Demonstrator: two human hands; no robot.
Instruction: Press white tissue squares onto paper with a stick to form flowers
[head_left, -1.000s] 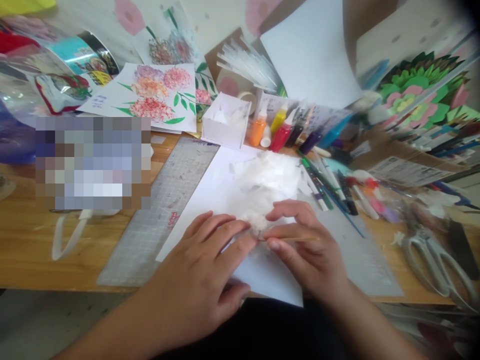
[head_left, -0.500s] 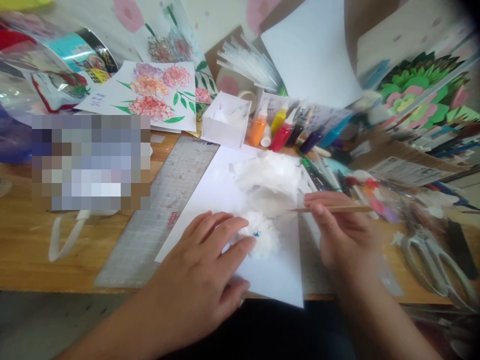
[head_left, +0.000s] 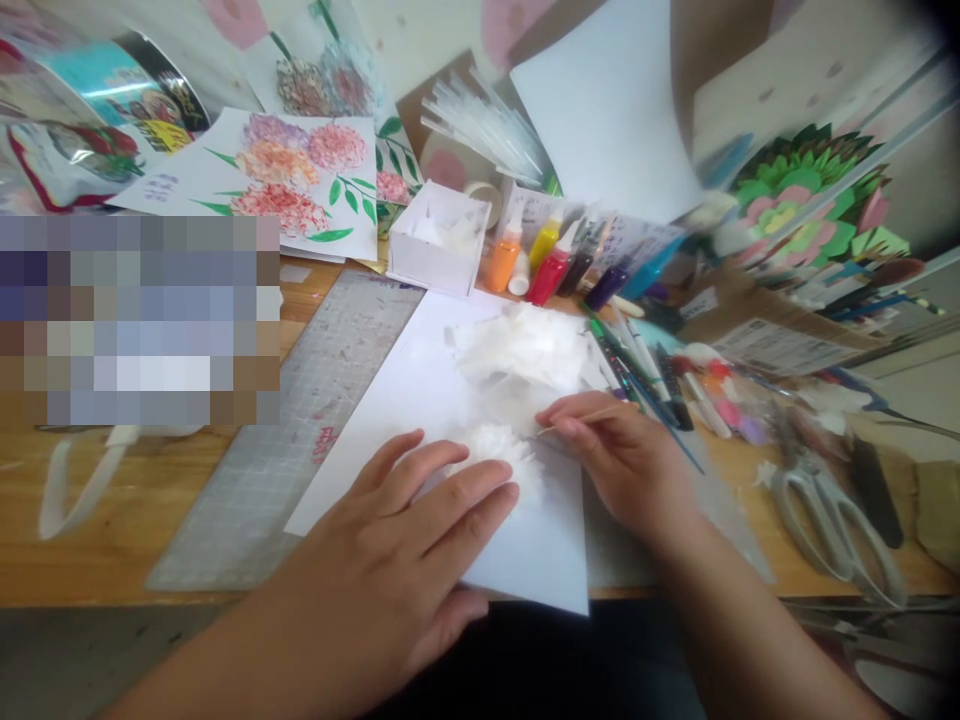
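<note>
Head view: the left hand (head_left: 420, 520), spread and loosely bent, rests its fingertips on a fluffy white flower (head_left: 491, 440) lying on white paper (head_left: 401, 400). The right hand (head_left: 637, 460) pinches a thin stick (head_left: 619, 409), its tip beside the flower. Handwriting on the flower painting (head_left: 274, 165) and the label (head_left: 784, 345) on a carton (head_left: 720, 312) are too blurred to read. A white box (head_left: 427, 262) contains white scraps; bottles hold orange (head_left: 504, 262), yellow and red (head_left: 550, 278) liquid.

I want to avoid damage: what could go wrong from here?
The left fingers lie over the white tuft and might flatten it. The stick in the right fingers points at the tuft's edge and could snag it. The paper seems to overhang the table at its near corner, so a bump might shift it.
</note>
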